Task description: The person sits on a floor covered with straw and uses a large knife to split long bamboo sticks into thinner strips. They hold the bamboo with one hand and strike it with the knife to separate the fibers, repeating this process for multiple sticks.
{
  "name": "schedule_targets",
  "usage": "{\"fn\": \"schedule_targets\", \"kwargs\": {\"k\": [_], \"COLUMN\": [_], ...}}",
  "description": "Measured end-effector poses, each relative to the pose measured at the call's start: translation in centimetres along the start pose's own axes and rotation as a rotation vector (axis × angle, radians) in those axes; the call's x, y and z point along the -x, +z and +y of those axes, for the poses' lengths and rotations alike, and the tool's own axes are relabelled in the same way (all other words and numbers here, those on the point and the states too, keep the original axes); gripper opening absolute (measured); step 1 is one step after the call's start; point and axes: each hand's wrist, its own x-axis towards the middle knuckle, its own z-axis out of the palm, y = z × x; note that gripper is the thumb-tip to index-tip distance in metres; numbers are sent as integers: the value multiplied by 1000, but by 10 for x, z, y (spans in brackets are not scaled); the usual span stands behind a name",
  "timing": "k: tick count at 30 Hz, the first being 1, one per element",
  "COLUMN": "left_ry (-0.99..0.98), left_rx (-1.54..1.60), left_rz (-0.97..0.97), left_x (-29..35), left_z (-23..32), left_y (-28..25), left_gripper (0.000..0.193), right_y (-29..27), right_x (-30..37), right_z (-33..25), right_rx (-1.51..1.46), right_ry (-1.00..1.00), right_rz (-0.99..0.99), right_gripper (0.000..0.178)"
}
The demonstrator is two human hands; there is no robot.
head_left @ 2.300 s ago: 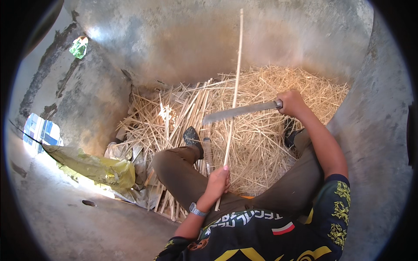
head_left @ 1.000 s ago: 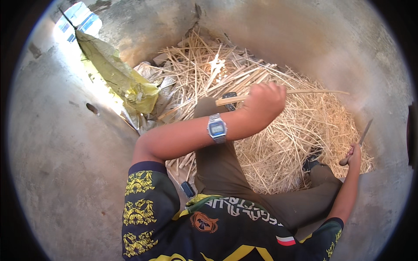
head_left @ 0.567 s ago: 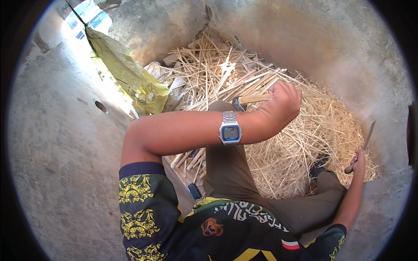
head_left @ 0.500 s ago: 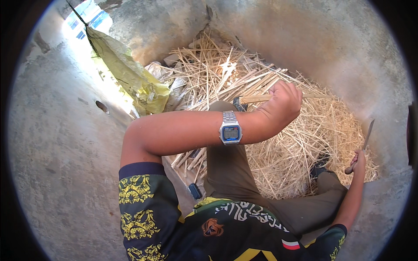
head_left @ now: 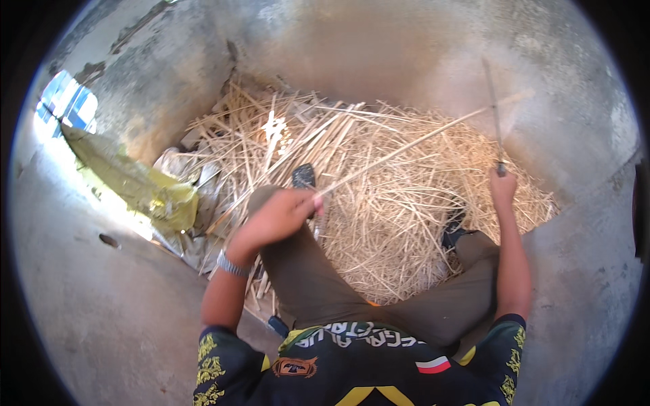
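Observation:
My left hand (head_left: 283, 215), with a metal watch on the wrist, is closed on the near end of a long, pale bamboo strip (head_left: 406, 147). The strip slants up and away to the right. Over on the right, my right hand (head_left: 502, 186) grips the handle of a long, thin-bladed knife (head_left: 495, 122). Its blade points up and crosses the strip near the far end; whether the two touch, I cannot tell. Below both lies a heap of thin bamboo shavings (head_left: 393, 237).
Several cut bamboo strips (head_left: 332, 135) lie beyond my left shoe (head_left: 303, 176). A yellow sheet (head_left: 145, 183) hangs at the left, beside a bright opening. Grey concrete walls (head_left: 379, 54) curve around the heap. A small dark object (head_left: 277, 326) lies by my left thigh.
My left hand has swung back to the left and nearer to me, still holding the strip. My right hand has risen, bringing the knife up to the strip's far end. The view has shifted.

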Motion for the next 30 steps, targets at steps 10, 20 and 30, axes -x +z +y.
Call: {"fn": "schedule_targets", "kwargs": {"k": [10,20,30], "left_ry": [-299,-242,-268], "left_rx": [256,117,253], "left_rz": [135,114,62], "left_x": [23,64,66], "left_z": [-5,-1,-17], "left_y": [126,162,170], "left_gripper": [42,44,45], "right_y": [-7,-34,-62], "right_x": [55,9,-26], "right_z": [-54,-24,37], "right_rx": [271,625,633], "right_ry": [-813,71,17], "right_rz": [-203,-413,-145], "right_gripper": [18,25,27]}}
